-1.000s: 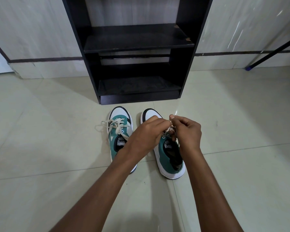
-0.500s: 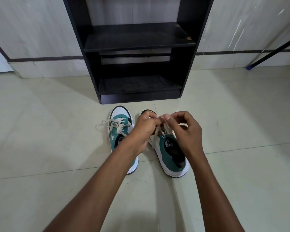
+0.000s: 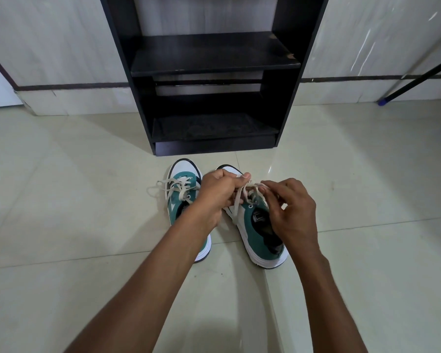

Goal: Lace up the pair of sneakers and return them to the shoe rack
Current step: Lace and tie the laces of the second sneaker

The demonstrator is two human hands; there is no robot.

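Note:
Two green and white sneakers stand on the floor, toes toward the black shoe rack (image 3: 214,62). The left sneaker (image 3: 182,189) has its cream lace tied in a bow. Over the right sneaker (image 3: 259,230), my left hand (image 3: 220,192) pinches a strand of the cream lace (image 3: 239,200) between thumb and fingers. My right hand (image 3: 290,207) pinches the other lace strand near the top eyelets. The right sneaker's toe is partly hidden behind my left hand.
The rack has two dark shelves with nothing on them and stands against a pale tiled wall. A dark pole with a blue tip (image 3: 382,101) leans at the far right. Light floor tiles (image 3: 74,200) spread on both sides of the shoes.
My hands have moved slightly apart, pulling the lace strands up from the right sneaker. The right sneaker's heel has shifted a little to the right.

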